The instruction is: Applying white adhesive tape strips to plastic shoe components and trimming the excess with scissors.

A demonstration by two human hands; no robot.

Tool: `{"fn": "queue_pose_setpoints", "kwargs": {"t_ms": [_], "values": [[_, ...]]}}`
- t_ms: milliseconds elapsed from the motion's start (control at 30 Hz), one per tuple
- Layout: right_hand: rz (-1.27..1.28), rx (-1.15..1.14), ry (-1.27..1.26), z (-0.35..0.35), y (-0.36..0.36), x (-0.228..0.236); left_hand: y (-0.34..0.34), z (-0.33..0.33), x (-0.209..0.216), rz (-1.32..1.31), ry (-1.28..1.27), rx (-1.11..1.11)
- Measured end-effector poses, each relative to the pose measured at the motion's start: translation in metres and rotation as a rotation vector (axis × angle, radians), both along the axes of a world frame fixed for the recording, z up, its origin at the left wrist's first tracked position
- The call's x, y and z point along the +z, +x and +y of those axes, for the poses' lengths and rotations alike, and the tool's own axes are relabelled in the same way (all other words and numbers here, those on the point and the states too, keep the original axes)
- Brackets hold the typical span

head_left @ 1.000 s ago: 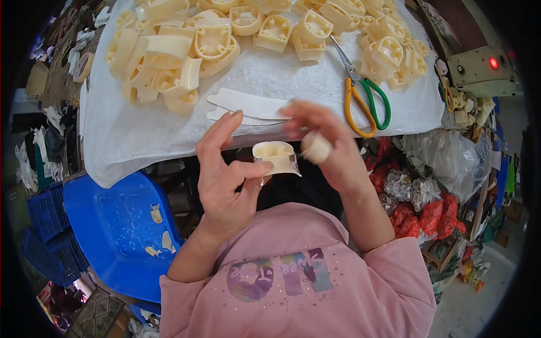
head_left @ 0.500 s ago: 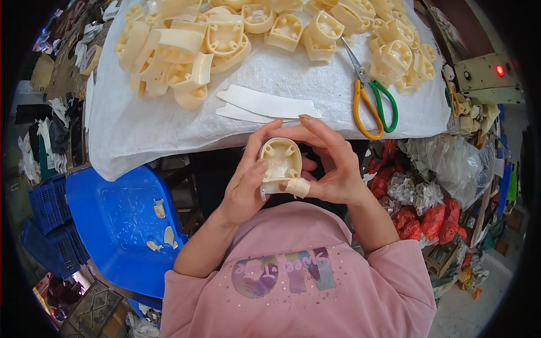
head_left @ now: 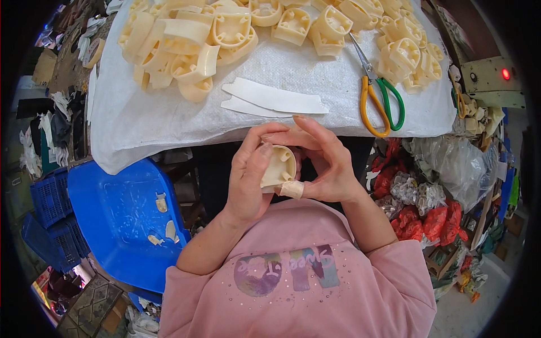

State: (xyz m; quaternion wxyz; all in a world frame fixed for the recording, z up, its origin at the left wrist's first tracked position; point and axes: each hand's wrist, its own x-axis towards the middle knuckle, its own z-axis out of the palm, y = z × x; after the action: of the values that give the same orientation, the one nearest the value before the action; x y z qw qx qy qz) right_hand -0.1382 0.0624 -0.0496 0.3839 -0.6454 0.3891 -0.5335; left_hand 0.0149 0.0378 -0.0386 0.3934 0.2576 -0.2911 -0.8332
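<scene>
Between both hands, in front of my chest, I hold a cream plastic shoe heel (head_left: 278, 168). Its hollow side, with small round posts inside, faces up. My left hand (head_left: 248, 174) wraps the left side, thumb across the rim. My right hand (head_left: 332, 166) curls round the right side and the far edge; beige tape (head_left: 292, 189) covers its thumb tip. Just beyond my fingers, two curved white strips (head_left: 276, 98) lie overlapping on the white cloth (head_left: 152, 121). To their right are scissors (head_left: 374, 93) with one yellow and one green handle, blades pointing away. Fingers hide much of the heel's outer wall.
Piles of similar heels (head_left: 183, 35) cover the table's far side. Down at left stands a blue plastic chair (head_left: 121, 219) with a few scraps on it, beside blue crates (head_left: 53, 203). Clear plastic (head_left: 456, 163) and red bags (head_left: 431, 222) lie at right.
The heel has turned and tilted in my hands, and my left hand now covers more of its left side. The white piece seen under its near edge is now hidden.
</scene>
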Motion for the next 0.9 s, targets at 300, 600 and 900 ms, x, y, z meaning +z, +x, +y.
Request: {"fn": "queue_pose_setpoints", "kwargs": {"t_ms": [300,600,900], "values": [[-0.393,-0.003,0.449,0.001,0.003,0.017,-0.004,0.002,-0.003,0.094,-0.050,-0.052],[-0.442,0.284,0.695,-0.015,-0.009,0.019,-0.016,0.005,0.007,-0.100,-0.127,-0.029],[-0.047,-0.068,0.078,-0.003,0.016,-0.003,-0.017,0.001,0.015,-0.207,-0.144,0.064]]}}
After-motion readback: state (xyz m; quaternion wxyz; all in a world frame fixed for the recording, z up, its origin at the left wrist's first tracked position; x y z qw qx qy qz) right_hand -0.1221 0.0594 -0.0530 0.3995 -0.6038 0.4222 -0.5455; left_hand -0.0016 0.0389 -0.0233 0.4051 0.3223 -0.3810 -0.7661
